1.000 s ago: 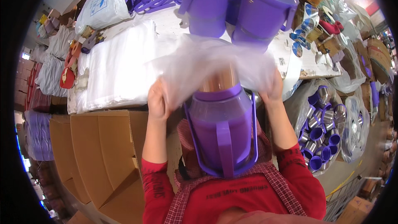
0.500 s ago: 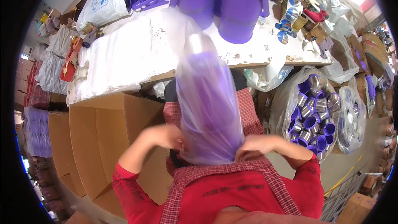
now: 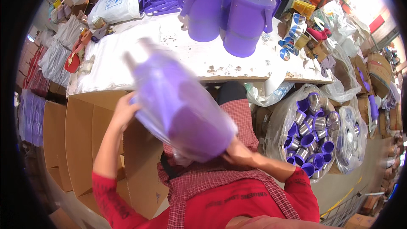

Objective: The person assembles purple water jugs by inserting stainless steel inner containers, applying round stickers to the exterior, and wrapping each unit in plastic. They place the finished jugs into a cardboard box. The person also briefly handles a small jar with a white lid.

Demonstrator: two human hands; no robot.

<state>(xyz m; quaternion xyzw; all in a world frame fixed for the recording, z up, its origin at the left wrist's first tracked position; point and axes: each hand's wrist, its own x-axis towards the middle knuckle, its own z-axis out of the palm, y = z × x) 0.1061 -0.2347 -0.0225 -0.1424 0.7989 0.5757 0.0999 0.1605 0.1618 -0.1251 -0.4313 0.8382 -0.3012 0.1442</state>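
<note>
A: From the head camera, where is the large purple plastic jug in its clear plastic bag?

B: In the air, near side of the white-topped table, tilted: its blurred neck points far left, its broad base near right.

A: And the left hand?

B: The forearm rises steeply from the red sleeve, elbow low. The fingers are bent, grasping the jug's left side, over the brown open cardboard box.

A: The right hand?

B: That forearm slants inward from the right, lower than the left one, with the hand at the base. The jug covers its fingertips, so I can't tell how tightly they close.

A: What stands beyond?

B: Upright purple jugs on the table's far side, well apart from both hands.
</note>
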